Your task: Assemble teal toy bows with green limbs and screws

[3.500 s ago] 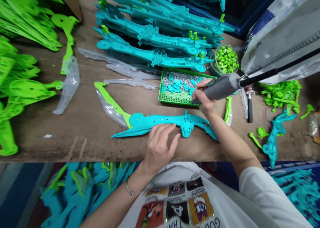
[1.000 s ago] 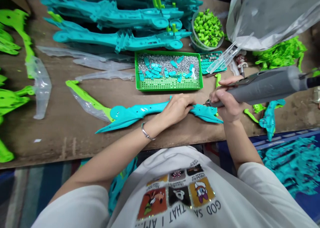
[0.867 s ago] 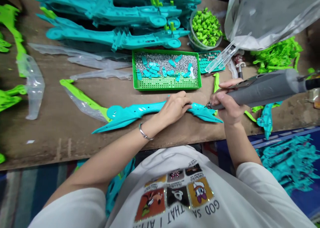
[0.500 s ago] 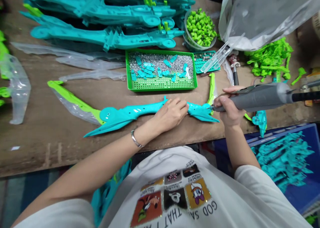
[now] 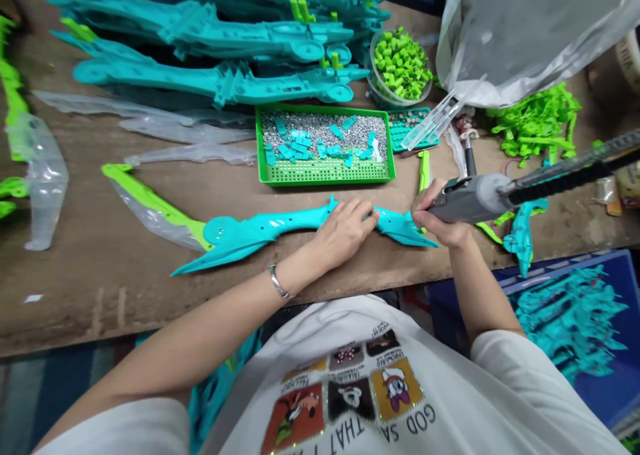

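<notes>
A turquoise toy bow (image 5: 270,224) lies across the front of the table. At its left end a lime-green limb (image 5: 160,203) with a clear plastic piece sticks out; another lime limb (image 5: 424,168) shows partly at the right end. My left hand (image 5: 347,234) is closed over the bow's middle, pressing it to the table. My right hand (image 5: 440,216) grips a grey electric screwdriver (image 5: 470,200) at the bow's right end. The screwdriver's tip is hidden behind my fingers, so contact with a screw cannot be seen.
Behind the bow stands a green tray (image 5: 325,183) of screws and small turquoise pieces. A tub (image 5: 400,68) holds lime parts. Turquoise bow bodies (image 5: 210,82) are stacked at the back left. Lime parts (image 5: 535,122) are heaped right, above a blue crate (image 5: 607,375).
My right hand and the screwdriver have shifted left, and the tool has tipped more upright over the bow's right end. My left hand keeps its hold on the bow.
</notes>
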The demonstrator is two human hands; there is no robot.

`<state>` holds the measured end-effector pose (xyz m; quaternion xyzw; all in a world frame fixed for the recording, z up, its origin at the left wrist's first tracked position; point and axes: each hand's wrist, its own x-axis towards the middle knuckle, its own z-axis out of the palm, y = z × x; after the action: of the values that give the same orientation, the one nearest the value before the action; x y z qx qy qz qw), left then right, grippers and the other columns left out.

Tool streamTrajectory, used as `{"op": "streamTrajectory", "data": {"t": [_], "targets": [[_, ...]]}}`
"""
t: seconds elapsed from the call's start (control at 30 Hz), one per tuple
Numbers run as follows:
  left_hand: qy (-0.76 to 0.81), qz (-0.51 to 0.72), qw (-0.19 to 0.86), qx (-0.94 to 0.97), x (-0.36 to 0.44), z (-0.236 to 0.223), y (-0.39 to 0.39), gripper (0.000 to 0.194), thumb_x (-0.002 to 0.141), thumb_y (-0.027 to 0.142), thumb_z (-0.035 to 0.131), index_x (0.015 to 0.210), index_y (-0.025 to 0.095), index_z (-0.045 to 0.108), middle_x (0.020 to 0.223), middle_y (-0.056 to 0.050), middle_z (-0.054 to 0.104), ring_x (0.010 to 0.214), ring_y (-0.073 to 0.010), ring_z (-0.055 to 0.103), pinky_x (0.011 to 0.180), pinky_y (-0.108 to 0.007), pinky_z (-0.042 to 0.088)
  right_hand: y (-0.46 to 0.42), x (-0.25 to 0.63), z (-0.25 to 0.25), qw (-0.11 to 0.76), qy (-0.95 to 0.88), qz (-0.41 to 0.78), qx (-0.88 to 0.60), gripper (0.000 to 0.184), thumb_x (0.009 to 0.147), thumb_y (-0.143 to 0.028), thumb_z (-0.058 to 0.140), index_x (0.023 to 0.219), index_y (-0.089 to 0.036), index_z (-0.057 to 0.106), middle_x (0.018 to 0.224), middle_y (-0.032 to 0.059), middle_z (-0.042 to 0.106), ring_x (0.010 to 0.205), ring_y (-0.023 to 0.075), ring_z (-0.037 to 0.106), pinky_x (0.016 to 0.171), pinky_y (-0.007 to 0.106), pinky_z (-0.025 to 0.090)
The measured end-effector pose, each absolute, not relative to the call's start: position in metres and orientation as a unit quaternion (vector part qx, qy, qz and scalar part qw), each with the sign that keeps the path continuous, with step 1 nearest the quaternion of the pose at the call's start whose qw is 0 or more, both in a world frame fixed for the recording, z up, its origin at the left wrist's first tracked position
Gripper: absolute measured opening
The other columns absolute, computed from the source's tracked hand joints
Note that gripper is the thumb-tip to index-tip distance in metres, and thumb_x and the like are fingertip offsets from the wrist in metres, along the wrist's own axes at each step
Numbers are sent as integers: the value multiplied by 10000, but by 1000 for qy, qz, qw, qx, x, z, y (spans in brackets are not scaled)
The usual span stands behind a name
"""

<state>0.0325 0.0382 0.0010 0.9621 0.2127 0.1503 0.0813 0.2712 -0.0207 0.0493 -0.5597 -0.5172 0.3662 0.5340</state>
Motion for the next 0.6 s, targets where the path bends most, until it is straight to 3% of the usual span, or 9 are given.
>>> {"op": "streamTrajectory", "data": {"t": [0.1,0.2,0.27,0.37,0.53,0.6], "targets": [[214,128,57,967,33,5,34,314,1079,212,424,1288,140,646,1137,-130,659,1029,-267,569,791,-394,424,-8,270,70,478,-572,441,-500,237,739,-346,845,840,-223,670,603,-47,627,490,138,564,457,285,468],[210,85,44,973,35,13,23,361,1065,150,391,1330,100,630,1146,-143,675,1048,-280,594,833,-426,461,14,260,84,580,-559,395,-441,252,795,-364,812,978,-254,678,581,-72,607,446,137,542,455,287,459],[220,70,53,971,38,18,12,399,1037,97,394,1364,70,621,1196,-174,683,1116,-294,610,941,-457,480,32,249,84,644,-538,330,-432,258,802,-393,808,979,-279,658,557,-88,574,440,139,537,477,294,472],[241,76,57,966,43,21,0,478,1005,59,403,1454,22,562,1326,-234,657,1256,-318,602,1111,-488,444,60,235,71,669,-505,259,-480,296,790,-466,806,940,-279,632,547,-90,544,466,140,550,534,303,500],[229,80,4,970,45,21,-4,488,1022,65,353,1459,29,566,1227,-196,718,1195,-295,669,1155,-478,455,89,230,42,680,-474,224,-512,308,786,-510,758,807,-254,588,565,-78,540,492,127,550,583,306,513],[244,84,-5,966,44,20,-8,491,1029,77,354,1472,38,561,1303,-205,701,1238,-295,663,1181,-477,445,93,231,34,688,-466,224,-510,296,779,-494,757,830,-253,593,560,-83,533,491,128,552,587,305,512]]}}
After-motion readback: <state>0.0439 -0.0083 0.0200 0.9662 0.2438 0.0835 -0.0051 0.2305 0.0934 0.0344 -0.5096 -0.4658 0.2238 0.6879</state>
